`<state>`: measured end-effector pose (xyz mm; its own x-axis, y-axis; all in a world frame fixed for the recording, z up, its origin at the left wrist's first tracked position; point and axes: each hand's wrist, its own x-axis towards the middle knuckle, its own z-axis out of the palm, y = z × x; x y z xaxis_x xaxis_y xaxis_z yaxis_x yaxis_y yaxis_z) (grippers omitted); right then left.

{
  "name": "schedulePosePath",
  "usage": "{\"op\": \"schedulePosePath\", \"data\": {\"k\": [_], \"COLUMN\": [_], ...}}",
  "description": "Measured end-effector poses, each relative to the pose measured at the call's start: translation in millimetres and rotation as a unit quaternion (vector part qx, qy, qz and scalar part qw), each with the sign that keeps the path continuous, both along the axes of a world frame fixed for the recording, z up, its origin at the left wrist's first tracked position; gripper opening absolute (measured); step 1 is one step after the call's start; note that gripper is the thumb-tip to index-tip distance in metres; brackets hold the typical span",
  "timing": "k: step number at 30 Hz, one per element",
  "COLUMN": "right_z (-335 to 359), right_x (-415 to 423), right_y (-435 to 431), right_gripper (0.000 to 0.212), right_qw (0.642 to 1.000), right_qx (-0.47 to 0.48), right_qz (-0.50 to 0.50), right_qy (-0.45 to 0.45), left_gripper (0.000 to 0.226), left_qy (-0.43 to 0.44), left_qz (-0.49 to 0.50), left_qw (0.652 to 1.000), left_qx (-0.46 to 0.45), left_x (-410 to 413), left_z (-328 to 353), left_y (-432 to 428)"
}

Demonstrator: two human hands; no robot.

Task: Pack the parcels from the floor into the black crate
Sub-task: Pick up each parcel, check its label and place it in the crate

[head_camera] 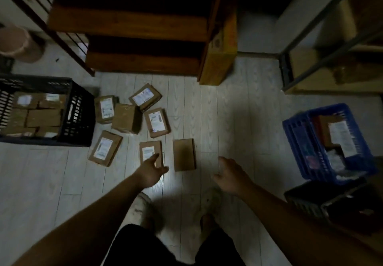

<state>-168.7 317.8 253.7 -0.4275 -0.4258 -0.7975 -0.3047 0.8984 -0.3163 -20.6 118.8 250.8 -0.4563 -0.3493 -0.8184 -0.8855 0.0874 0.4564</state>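
Several brown cardboard parcels lie scattered on the pale floor, most with white labels. The black crate (77,116) stands at the left with several parcels inside. My left hand (150,171) reaches forward with its fingers spread over the near edge of a labelled parcel (149,150) and holds nothing. Just right of it lies a plain unlabelled parcel (184,155). My right hand (231,175) hovers empty over bare floor, right of that plain parcel, fingers loosely spread. Further parcels lie beyond, such as one (105,148) near the crate's corner and one (156,121) in the middle.
A blue crate (298,139) with mixed items stands at the right, with a dark crate (323,201) in front of it. Wooden stairs (143,58) rise at the back, a yellow-brown box (219,67) leans beside them, and a metal shelf rack (290,69) stands at the far right.
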Motion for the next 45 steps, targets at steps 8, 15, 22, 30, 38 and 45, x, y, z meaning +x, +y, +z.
{"op": "schedulePosePath", "data": {"k": [8,15,22,30,38,45], "right_z": [-213,-431,-580,-599,-515,-480], "right_x": [-19,-24,-6,6,-35,-40], "right_y": [-9,-42,-66,-84,-113,-137], "right_gripper": [0.077,0.076,0.077,0.073,0.076,0.082], "right_qw": [0.999,0.997,0.981,0.970,0.919,0.891], "right_qx": [0.010,-0.007,-0.040,-0.086,-0.307,-0.381], "right_qz": [-0.035,-0.074,-0.191,-0.213,-0.238,-0.244], "right_qy": [-0.024,-0.015,-0.006,0.072,0.067,0.038], "left_gripper": [0.061,0.069,0.056,0.059,0.063,0.058], "left_qy": [-0.064,-0.044,-0.021,0.034,0.230,0.326], "left_qz": [0.016,0.087,0.101,0.069,0.177,0.206], "left_qw": [0.997,0.995,0.994,0.997,0.956,0.919], "left_qx": [0.029,0.001,0.033,0.009,-0.041,-0.083], "left_x": [-21,-34,-41,-62,-92,-97], "left_z": [-199,-407,-552,-581,-509,-472], "left_y": [8,-14,-12,-11,-33,-44]}}
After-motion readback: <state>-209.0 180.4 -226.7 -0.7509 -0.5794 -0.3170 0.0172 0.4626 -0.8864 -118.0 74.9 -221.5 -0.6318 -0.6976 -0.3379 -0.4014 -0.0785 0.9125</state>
